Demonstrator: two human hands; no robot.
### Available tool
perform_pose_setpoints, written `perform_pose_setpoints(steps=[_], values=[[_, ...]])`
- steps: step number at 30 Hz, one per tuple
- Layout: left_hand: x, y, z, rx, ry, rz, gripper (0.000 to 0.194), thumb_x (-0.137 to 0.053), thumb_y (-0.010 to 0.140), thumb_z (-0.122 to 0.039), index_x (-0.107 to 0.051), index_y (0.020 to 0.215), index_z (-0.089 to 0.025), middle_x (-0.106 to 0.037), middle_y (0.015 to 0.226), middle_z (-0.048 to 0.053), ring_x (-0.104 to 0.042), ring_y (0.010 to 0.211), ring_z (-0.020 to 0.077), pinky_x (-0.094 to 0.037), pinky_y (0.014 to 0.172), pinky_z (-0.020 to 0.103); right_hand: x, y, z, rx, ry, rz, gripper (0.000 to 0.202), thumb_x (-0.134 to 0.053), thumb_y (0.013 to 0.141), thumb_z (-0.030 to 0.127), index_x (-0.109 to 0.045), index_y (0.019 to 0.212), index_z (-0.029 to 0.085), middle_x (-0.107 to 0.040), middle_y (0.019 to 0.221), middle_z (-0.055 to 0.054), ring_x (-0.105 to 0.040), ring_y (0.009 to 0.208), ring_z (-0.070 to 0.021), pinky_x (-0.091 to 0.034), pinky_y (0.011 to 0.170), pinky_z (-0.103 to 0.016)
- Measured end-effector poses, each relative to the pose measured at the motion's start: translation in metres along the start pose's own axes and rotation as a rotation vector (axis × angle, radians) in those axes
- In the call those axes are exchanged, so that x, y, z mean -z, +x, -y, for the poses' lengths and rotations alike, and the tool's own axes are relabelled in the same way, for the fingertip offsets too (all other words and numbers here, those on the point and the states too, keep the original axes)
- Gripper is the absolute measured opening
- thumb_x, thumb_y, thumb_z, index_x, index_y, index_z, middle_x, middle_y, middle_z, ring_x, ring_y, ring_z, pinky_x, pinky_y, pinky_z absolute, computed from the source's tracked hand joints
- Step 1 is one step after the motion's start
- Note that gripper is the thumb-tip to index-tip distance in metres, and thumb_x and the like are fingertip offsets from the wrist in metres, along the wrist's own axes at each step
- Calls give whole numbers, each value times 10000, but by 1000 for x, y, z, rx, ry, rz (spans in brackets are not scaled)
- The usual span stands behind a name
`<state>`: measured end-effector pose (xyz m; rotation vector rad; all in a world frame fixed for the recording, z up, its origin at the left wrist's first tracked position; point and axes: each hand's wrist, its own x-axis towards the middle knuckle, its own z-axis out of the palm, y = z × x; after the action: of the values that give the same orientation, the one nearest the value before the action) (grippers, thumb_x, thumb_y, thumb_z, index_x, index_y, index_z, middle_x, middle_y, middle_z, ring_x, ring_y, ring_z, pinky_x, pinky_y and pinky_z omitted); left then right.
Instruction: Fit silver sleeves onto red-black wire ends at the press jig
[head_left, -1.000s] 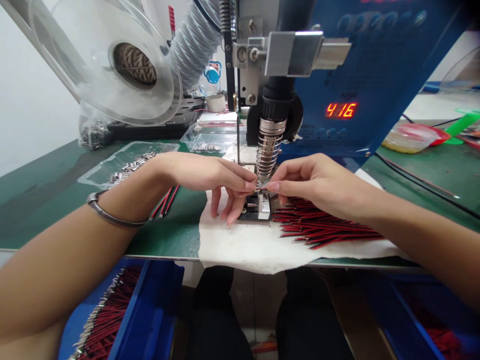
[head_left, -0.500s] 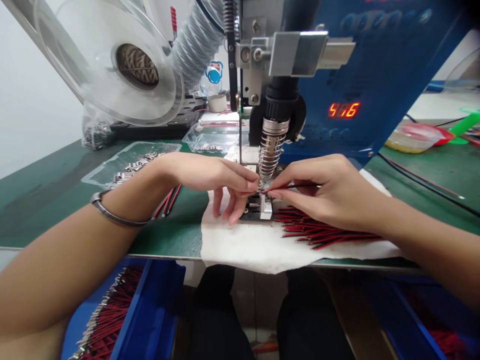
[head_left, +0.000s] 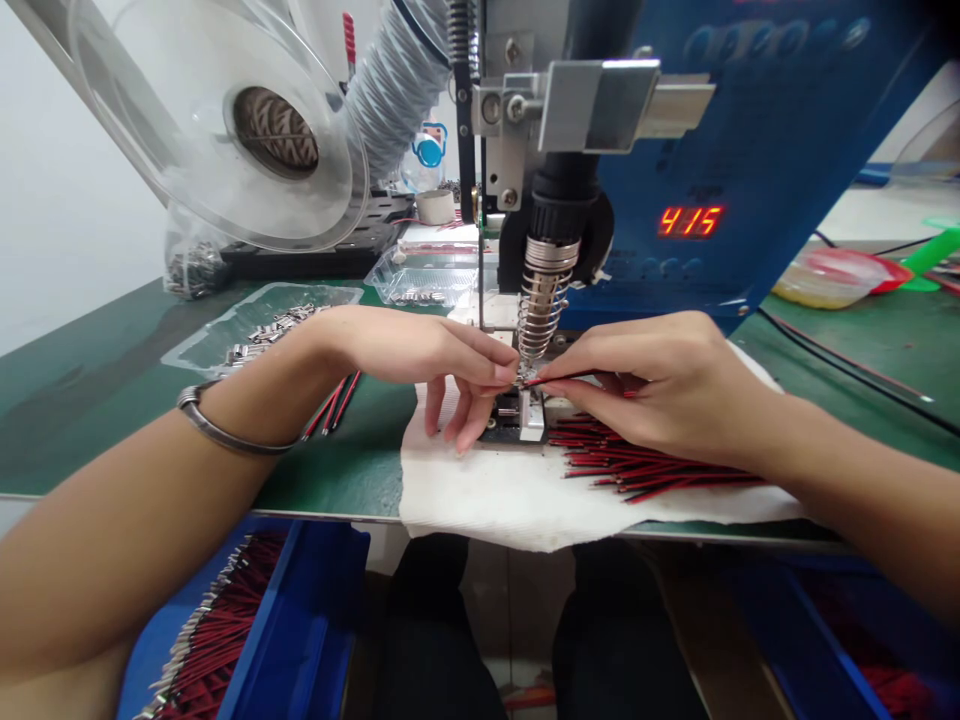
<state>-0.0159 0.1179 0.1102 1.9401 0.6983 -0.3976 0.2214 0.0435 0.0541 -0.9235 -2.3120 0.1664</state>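
Under the spring-wrapped tip of the soldering machine (head_left: 544, 290), both hands meet at a small metal fixture (head_left: 532, 415). My right hand (head_left: 660, 375) pinches a red-and-black wire (head_left: 566, 378), its end pointing left to the spot below the tip. From the other side, thumb and forefinger of my left hand (head_left: 457, 370) are pressed together at the same spot; what they hold, if anything, is too small and hidden. The other left fingers hang down beside the fixture. A pile of red-and-black wires (head_left: 637, 460) lies on a white cloth (head_left: 495, 500) beneath my right hand.
Left of the machine sit a clear tray of metal connectors (head_left: 262, 335) and another clear tray (head_left: 424, 275). A transparent extraction hood (head_left: 187, 130) overhangs the back left. Blue bins (head_left: 300, 610) with wires stand below the table edge. A few wires (head_left: 334, 405) lie near my left wrist.
My right hand has turned slightly, and the wire in it has shifted a little. My left hand stays in place. The red display went from 416 to 415.
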Motion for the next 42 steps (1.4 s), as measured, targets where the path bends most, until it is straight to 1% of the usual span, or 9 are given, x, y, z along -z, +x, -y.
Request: perform_pose_setpoints(steps=[3,7,15,21,23,26,31,36,42], values=[[0,0,1,4,-22,-2,309,-558,1052,-461,-550,855,-222,-764,823,74,-718,820,208,-589,721,241,-1,0,1,30,-4,-18,215,-655,1014,280,-867,998,305,-865,984,-20,-797,799,-239,-590,748,-373],[-1,0,-1,13,-55,-8,276,-551,1054,-416,-569,867,-213,-750,789,64,-708,805,201,-588,737,247,-2,-1,0,35,11,-49,231,-648,1025,259,-875,1043,299,-869,990,-15,-804,773,-224,-578,718,-354],[-1,0,-1,17,-27,-8,339,-529,1065,-427,-612,825,-203,-761,797,65,-714,825,211,-584,752,253,-1,-1,1,7,26,-30,233,-655,1011,277,-885,1022,309,-863,994,-24,-800,812,-237,-585,718,-367],[-1,0,-2,14,-28,-5,334,-543,1059,-425,-571,802,-214,-781,831,71,-717,807,219,-564,709,269,-2,-3,0,-10,-7,-76,201,-677,992,255,-876,1006,285,-862,905,-8,-770,671,-204,-544,660,-346],[-2,0,-3,17,-35,-9,354,-563,1049,-458,-567,792,-215,-781,824,70,-715,797,220,-562,704,273,-1,-2,0,13,15,-73,201,-681,989,247,-881,986,270,-867,935,-16,-794,722,-212,-560,683,-345],[-1,0,-3,18,-46,-7,407,-610,1021,-550,-580,791,-215,-783,827,72,-720,811,228,-571,719,283,0,-1,2,-14,64,-58,211,-684,992,263,-890,966,303,-869,986,-16,-815,814,-245,-594,744,-377],[0,1,0,5,-42,3,482,-607,1014,-635,-628,808,-200,-783,856,95,-722,836,243,-589,740,297,1,0,4,-56,119,-56,200,-705,980,253,-899,957,291,-868,979,-14,-809,802,-246,-606,772,-379],[0,2,0,-7,-37,9,474,-588,1032,-610,-635,811,-193,-785,874,102,-726,839,246,-594,759,302,-1,-1,3,-89,104,-60,209,-694,974,241,-899,964,283,-867,978,-8,-802,792,-241,-607,762,-363],[-1,1,-2,7,12,-9,389,-405,1115,-345,-550,783,-206,-789,873,87,-713,787,204,-579,729,274,0,-2,1,-41,80,-61,220,-680,983,199,-889,987,268,-867,984,6,-800,789,-210,-614,754,-326]])
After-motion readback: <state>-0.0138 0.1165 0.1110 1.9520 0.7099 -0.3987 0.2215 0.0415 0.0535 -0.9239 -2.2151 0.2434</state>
